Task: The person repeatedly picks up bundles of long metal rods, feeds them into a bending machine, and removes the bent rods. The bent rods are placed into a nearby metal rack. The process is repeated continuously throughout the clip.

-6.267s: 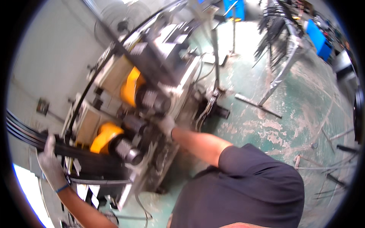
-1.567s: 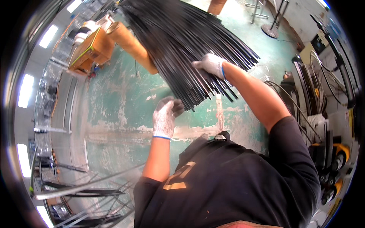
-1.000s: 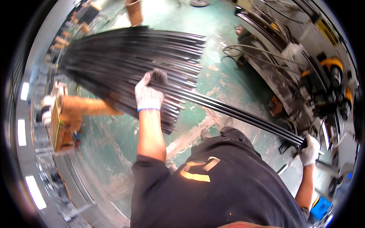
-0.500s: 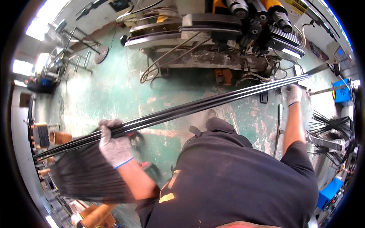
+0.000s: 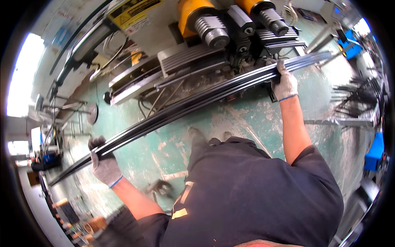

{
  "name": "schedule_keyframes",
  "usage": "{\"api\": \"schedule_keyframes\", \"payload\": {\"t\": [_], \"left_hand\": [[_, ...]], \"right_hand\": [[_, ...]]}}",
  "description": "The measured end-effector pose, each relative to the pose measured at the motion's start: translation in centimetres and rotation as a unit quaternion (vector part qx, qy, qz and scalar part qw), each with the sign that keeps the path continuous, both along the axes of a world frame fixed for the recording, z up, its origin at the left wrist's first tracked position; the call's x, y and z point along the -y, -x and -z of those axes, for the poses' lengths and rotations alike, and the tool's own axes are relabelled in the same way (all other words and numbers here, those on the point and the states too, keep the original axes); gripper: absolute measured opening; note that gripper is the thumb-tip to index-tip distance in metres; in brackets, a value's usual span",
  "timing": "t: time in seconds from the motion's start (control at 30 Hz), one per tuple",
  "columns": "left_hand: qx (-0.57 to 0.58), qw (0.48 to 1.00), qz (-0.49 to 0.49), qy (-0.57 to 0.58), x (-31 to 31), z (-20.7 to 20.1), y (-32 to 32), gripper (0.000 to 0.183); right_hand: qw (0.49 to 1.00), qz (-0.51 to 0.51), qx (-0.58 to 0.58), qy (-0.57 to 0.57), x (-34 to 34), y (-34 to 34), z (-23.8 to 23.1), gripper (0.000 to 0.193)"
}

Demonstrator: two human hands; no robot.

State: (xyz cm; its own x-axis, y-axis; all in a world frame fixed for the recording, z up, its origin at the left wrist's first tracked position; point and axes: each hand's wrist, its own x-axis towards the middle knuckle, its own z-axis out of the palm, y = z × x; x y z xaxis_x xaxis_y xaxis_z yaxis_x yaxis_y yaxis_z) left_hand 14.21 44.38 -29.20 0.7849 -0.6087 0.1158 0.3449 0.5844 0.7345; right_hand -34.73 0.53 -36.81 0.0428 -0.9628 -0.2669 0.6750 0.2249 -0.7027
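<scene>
A bundle of long dark metal bars (image 5: 185,103) spans the view, slanting from lower left up to the right. Near its left end my left hand (image 5: 106,166), in a grey-white glove, grips the bundle with fingers wrapped round it. My right hand (image 5: 284,83), gloved likewise, is closed round the bars toward their right end. Both ends stick out past my hands. Just beyond the bars stands a machine with a slotted metal bed (image 5: 193,61) and threaded metal spindles (image 5: 212,33) on yellow housings; the right part of the bundle passes close in front of it.
A rack of thin dark rods (image 5: 358,96) stands at the right, with a metal rail (image 5: 337,122) near it. Blue boxes (image 5: 374,152) are along the right side. At lower left is a blurred dark stack (image 5: 123,228). A wheeled thing (image 5: 160,188) sits on the worn green floor.
My view has turned and come nearer the machine. The bars, held in both hands, have been carried from above the dark stack toward the machine. My right hand now grips further in from their right end.
</scene>
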Motion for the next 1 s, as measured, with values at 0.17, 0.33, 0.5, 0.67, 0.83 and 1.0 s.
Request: {"api": "schedule_keyframes", "payload": {"t": [0.17, 0.33, 0.5, 0.67, 0.83, 1.0], "left_hand": [[-0.033, 0.996, -0.005, -0.081, 7.4, 3.5, -5.7, 0.036], [-0.192, 0.977, -0.013, -0.089, 16.4, 7.1, -8.9, 0.032], [-0.215, 0.97, 0.025, -0.108, 22.7, 10.4, -8.8, 0.032], [-0.293, 0.941, 0.087, -0.145, 27.4, 8.0, -2.8, 0.029], [-0.269, 0.936, 0.203, -0.104, 27.7, 7.1, -2.3, 0.035], [-0.193, 0.978, 0.055, -0.056, 22.6, 11.2, -12.1, 0.036]], "right_hand": [[0.989, 0.109, -0.065, -0.077, 4.2, -4.6, -1.9, 0.033], [0.989, 0.129, -0.057, 0.047, 9.3, -8.3, 2.6, 0.032], [0.998, 0.05, -0.021, -0.045, 11.5, -11.4, 3.3, 0.036], [0.965, 0.157, -0.208, -0.034, 11.1, -15.2, 4.1, 0.047], [0.957, 0.168, -0.234, -0.045, 12.2, -13.7, 2.4, 0.036], [0.963, 0.169, -0.207, -0.034, 12.8, -12.7, 2.6, 0.034]]}}
